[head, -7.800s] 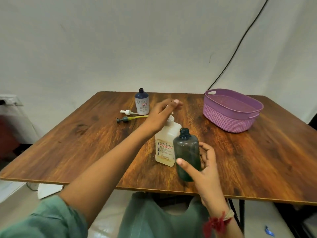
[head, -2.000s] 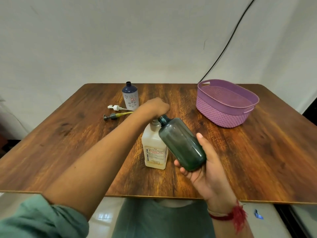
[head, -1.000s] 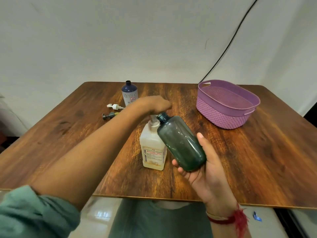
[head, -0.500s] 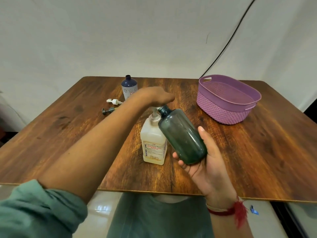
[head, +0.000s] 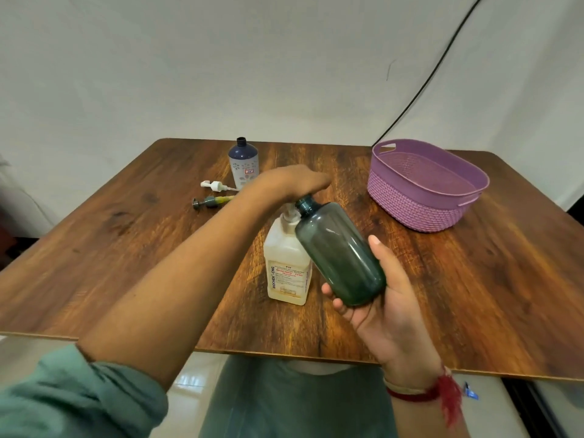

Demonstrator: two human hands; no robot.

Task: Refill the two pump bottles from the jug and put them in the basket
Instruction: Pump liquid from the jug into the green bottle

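— Four containers, is that right?
— Yes. The jug (head: 287, 270) stands upright on the worktop (head: 474, 295). The green bottle (head: 341, 257) is held tilted in the air, its open neck just beside the jug's pump. The blue bottle (head: 244, 162) stands upright and uncapped at the back. The basket (head: 426, 184) sits well apart at the right rear.
— What's in them?
— I cannot tell. The green bottle is dark-tinted and the jug is cloudy.
— And the hands?
— The left hand (head: 290, 181) covers the jug's pump head, fingers curled down over it and hiding the spout. The right hand (head: 388, 311) grips the green bottle's lower half, thumb along its side and fingers underneath.
— Any loose parts?
— A white pump (head: 215, 185) and a grey pump (head: 208, 202) lie near each other, left of the blue bottle.
— What has changed?
— Nearly eight seconds ago the green bottle stood on the worktop touching the jug. Now it is lifted and leaning. Over the last two seconds the hands and bottle have kept the same pose.
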